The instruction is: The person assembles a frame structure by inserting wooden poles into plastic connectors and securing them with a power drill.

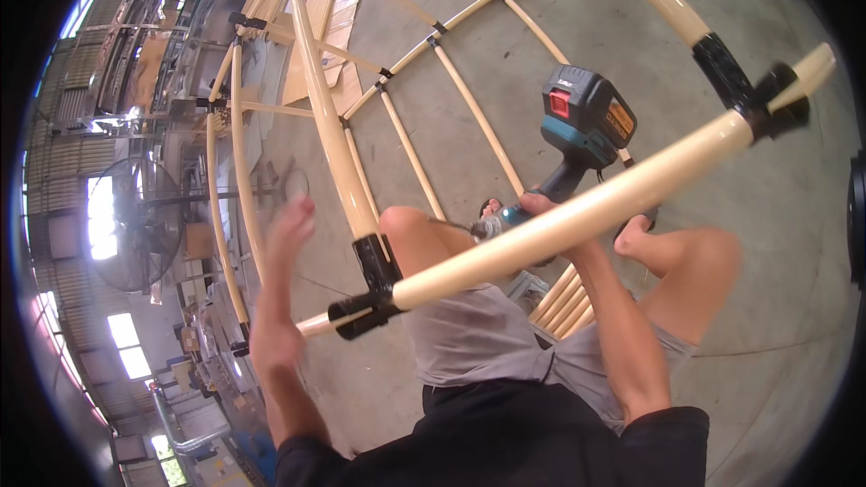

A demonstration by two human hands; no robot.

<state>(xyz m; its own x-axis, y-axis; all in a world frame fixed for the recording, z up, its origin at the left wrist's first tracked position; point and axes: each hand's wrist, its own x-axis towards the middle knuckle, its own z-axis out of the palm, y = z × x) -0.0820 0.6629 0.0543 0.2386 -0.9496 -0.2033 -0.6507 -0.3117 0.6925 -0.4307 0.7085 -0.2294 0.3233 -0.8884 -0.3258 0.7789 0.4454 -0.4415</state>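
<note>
My right hand (pixel 539 205) is closed around the grip of a cordless drill (pixel 570 149) with a black battery and a teal body. It is held behind a cream pipe (pixel 577 203) that crosses in front of me and hides part of the hand. The drill's nose points left. My left hand (pixel 285 239) is raised at the left, beside an upright cream pipe (pixel 329 126), and smeared by motion; nothing shows clearly in its fingers. Below it, a black pipe joint (pixel 370 289) connects the upright and crossing pipes. Another black joint (pixel 749 95) sits at the crossing pipe's right end.
Further cream pipes with black joints form a rack frame (pixel 469 131) ahead on the concrete floor (pixel 613 9). Loose pipes (pixel 564 299) lie between my legs. Flat cardboard (pixel 338 27) lies at the back left. A large fan (pixel 135 225) and loaded shelving (pixel 126 54) stand left.
</note>
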